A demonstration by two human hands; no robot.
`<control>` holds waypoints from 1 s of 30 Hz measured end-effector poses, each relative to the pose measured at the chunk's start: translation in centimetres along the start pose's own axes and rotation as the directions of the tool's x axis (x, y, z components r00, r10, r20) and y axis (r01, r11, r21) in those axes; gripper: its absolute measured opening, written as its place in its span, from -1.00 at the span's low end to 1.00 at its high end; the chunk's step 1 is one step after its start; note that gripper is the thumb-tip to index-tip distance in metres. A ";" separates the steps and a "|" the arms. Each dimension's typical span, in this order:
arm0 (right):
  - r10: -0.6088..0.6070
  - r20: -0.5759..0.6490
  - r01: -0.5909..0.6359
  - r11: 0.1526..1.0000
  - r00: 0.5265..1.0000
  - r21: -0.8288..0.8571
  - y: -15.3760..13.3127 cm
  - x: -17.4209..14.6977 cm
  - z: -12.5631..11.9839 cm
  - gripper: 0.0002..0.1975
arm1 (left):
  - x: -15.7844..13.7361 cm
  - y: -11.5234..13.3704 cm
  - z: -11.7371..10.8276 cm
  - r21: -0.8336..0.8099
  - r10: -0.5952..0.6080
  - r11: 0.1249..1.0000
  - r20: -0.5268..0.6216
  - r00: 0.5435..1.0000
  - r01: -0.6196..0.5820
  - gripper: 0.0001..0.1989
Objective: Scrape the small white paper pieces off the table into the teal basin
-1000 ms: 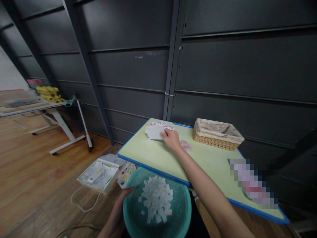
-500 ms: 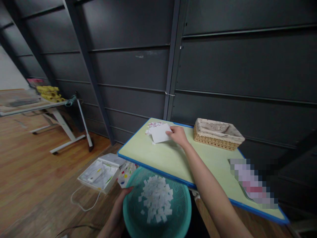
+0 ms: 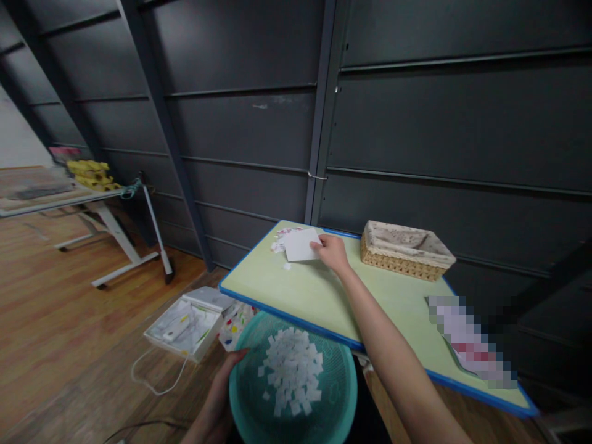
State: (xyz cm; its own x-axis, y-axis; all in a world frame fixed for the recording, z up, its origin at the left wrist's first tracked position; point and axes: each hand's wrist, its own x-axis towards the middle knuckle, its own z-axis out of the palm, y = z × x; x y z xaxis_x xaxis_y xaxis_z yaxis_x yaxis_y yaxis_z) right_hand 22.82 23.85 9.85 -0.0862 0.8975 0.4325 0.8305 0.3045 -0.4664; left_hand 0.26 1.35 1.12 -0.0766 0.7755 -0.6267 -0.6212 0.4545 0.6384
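My right hand (image 3: pixel 332 251) pinches a white card (image 3: pixel 302 245) by its right edge, holding it over the far left part of the yellow-green table (image 3: pixel 319 305). Behind the card lies a heap of small paper pieces (image 3: pixel 279 242), partly covered by it. One small white scrap (image 3: pixel 287 266) rests just in front of the card. My left hand (image 3: pixel 226 376) grips the left rim of a turquoise plastic basket (image 3: pixel 340 382), thumb over the edge, fingers hidden beneath. Inside the basket sits a pile of small white paper squares (image 3: pixel 293 370).
A wicker basket with a cloth lining (image 3: pixel 402 250) stands at the table's back right. Near the right end lies a blurred-out flat item (image 3: pixel 472 345). An open white box (image 3: pixel 185 327) with a cord sits low on the left. Another table (image 3: pixel 60 200) stands farther left.
The card in my right hand has shifted slightly up and right, and its lower edge has lifted. The small scrap in front shows more fully. My left hand stays on the basket.
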 end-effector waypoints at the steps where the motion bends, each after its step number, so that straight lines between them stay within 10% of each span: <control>1: -0.012 0.008 0.012 1.000 1.000 0.001 0.0 0.0 0.1 -0.72 | 0.1 0.0 -0.1 0.000 0.002 1.000 0.006 1.000 -0.002 -0.34; 30: -0.041 0.134 0.081 0.947 0.990 -0.310 -0.7 -0.7 -4.6 -0.78 | 0.4 -0.4 -0.6 0.012 0.007 1.000 0.006 1.000 -0.007 -0.41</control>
State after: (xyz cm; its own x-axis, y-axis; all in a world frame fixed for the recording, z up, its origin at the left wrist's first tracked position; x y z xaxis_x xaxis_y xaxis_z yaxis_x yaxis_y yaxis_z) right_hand 24.82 21.57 13.44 -0.1929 0.9189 0.3441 0.9502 0.2624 -0.1680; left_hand 0.04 1.22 0.37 -0.0759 0.7813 -0.6195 -0.6110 0.4545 0.6482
